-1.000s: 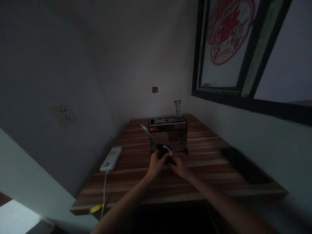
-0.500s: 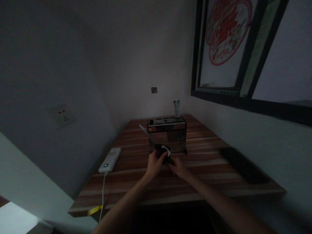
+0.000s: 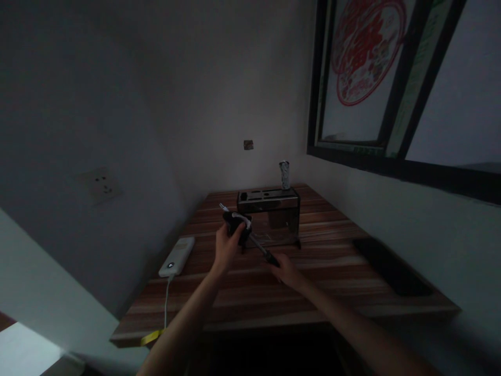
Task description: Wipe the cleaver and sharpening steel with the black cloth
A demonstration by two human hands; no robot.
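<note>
My right hand [image 3: 287,270] is closed round the dark handle of a long, thin metal utensil [image 3: 258,245], whose tip looks forked. It slants up and to the left above the table. A black cloth [image 3: 234,222] with a white streak or strip is wrapped round the shaft near its far end. My left hand [image 3: 226,245] grips this cloth, thumb on top, and hides part of the shaft. Just behind stands a see-through knife block [image 3: 270,196] with a slotted top, partly covered by the cloth.
On the wood-grain table [image 3: 313,300] lie a white power bank [image 3: 177,257] with a cable at left and a dark flat slab [image 3: 391,266] at right. A shiny, crinkled cylinder [image 3: 285,175] stands behind the block. Yellow tape [image 3: 152,337] marks the front-left edge.
My left hand and the black cloth have slid up and left along the utensil, from near the handle to near the tip, baring the lower shaft. My right hand has stayed almost still.
</note>
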